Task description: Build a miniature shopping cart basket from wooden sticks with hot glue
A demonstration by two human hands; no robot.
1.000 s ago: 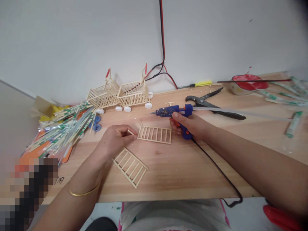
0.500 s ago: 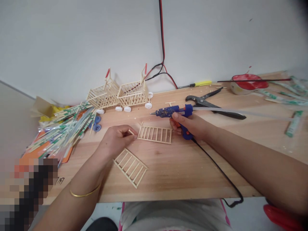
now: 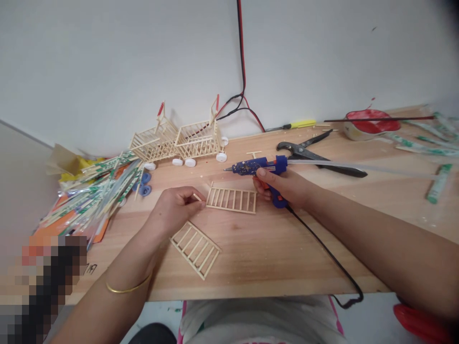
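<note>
By the pale wall (image 3: 143,57), the wooden table (image 3: 272,263) is bearing two slatted panels (image 3: 231,209); the left hand (image 3: 175,206) is pinching a stick (image 3: 197,197), the right hand (image 3: 291,188) is gripping a glue gun (image 3: 250,166).

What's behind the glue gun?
Pliers and a small T-shaped piece show beyond the glue gun; whatever its body and the right hand cover can't be seen.
</note>
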